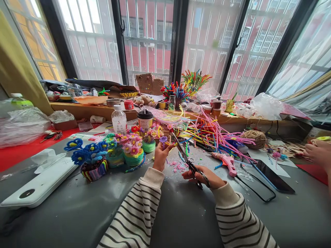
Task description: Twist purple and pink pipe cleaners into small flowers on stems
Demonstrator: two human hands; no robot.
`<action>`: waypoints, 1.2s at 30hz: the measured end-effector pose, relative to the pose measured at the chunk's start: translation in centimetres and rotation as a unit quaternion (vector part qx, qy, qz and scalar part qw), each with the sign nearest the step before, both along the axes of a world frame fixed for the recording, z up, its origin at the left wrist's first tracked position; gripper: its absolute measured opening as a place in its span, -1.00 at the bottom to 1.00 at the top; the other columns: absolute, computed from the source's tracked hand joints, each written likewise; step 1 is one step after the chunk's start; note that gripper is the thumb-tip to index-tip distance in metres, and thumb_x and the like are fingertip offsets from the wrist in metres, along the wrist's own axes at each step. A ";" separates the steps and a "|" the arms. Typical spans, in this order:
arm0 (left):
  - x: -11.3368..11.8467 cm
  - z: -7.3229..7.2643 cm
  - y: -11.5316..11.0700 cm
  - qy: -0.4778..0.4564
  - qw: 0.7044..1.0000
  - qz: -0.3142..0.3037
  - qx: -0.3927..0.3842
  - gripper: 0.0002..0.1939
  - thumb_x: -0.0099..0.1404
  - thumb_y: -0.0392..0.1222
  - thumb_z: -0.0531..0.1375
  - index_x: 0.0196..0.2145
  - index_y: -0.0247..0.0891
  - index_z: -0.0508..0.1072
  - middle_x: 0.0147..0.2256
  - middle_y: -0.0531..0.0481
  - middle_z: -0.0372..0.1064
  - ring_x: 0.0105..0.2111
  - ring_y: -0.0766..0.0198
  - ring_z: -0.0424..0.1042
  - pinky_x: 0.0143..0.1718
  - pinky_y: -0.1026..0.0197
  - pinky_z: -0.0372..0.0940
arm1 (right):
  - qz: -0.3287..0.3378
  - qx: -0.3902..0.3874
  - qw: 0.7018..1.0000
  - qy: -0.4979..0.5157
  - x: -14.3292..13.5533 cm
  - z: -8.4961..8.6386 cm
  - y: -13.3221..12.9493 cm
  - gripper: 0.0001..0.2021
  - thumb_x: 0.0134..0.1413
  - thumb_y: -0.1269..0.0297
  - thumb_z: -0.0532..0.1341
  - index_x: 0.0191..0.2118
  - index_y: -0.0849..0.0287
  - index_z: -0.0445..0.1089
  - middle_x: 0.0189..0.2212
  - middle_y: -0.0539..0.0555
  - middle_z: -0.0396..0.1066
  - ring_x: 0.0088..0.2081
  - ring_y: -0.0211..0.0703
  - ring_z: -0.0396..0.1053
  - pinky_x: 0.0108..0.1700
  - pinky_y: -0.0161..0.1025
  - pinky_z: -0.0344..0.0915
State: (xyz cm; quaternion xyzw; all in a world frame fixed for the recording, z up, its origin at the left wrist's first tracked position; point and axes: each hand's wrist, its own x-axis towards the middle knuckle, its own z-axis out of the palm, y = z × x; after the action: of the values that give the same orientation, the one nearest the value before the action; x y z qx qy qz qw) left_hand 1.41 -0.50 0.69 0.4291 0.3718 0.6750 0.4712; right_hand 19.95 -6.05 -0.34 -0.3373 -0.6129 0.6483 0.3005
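Pinched between the fingers of my left hand (161,156) is a small purple pipe-cleaner flower (163,139). A bit of yellow pipe cleaner shows by the fingertips, near the scissor blades. My right hand (200,176) grips black-handled scissors (191,167), their blades pointing up and away toward the left hand. Pink fuzzy clippings (178,166) lie scattered on the grey table (181,213) between the hands. Just left stand pots of pipe-cleaner flowers: pink ones (131,146) in a green-yellow pot and blue ones (90,151) in a striped pot.
Right of my hands lie a pink glue gun (227,164), a black phone (274,175) and a twine ball (254,138). Loose pipe cleaners (207,129) pile up behind. A water bottle (119,120) and lidded cup (145,120) stand back left. Another person's hand (319,151) is far right.
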 end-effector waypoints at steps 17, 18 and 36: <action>-0.2 0.1 -0.1 0.046 0.999 -0.020 -0.012 -0.67 -0.20 -0.12 0.26 -0.48 -0.30 0.25 -0.64 0.20 0.15 -0.67 0.55 0.02 -0.63 0.40 -0.05 | 0.013 0.034 0.998 -0.049 1.1 0.8 -0.3 -0.55 -0.35 -0.05 0.19 -0.36 0.25 0.34 -0.28 0.21 0.36 -0.22 -0.04 0.31 -0.18 -0.13 0.21; -0.2 0.2 -0.1 0.052 0.998 -0.028 -0.011 -0.67 -0.19 -0.12 0.25 -0.47 -0.30 0.25 -0.63 0.19 0.15 -0.67 0.55 0.02 -0.63 0.40 -0.06 | 0.016 0.033 0.998 -0.052 1.3 0.9 -0.3 -0.55 -0.35 -0.04 0.19 -0.37 0.25 0.34 -0.29 0.21 0.37 -0.23 -0.04 0.32 -0.18 -0.13 0.22; -0.6 0.0 0.4 0.084 0.995 -0.048 -0.013 -0.69 -0.24 -0.20 0.27 -0.54 -0.31 0.22 -0.62 0.18 0.18 -0.59 0.50 0.17 -0.48 0.37 0.09 | -0.025 0.017 0.997 -0.077 0.9 1.3 -0.9 -0.76 -0.29 0.07 0.19 -0.64 0.16 0.29 -0.76 -0.04 0.24 -0.68 -0.30 0.20 -0.44 -0.21 0.27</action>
State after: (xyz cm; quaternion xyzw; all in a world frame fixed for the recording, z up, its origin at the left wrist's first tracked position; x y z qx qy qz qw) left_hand 0.78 -0.11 0.68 0.4957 0.3979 0.6083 0.4753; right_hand 20.82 -6.91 0.94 -0.3960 -0.6367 0.6022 0.2739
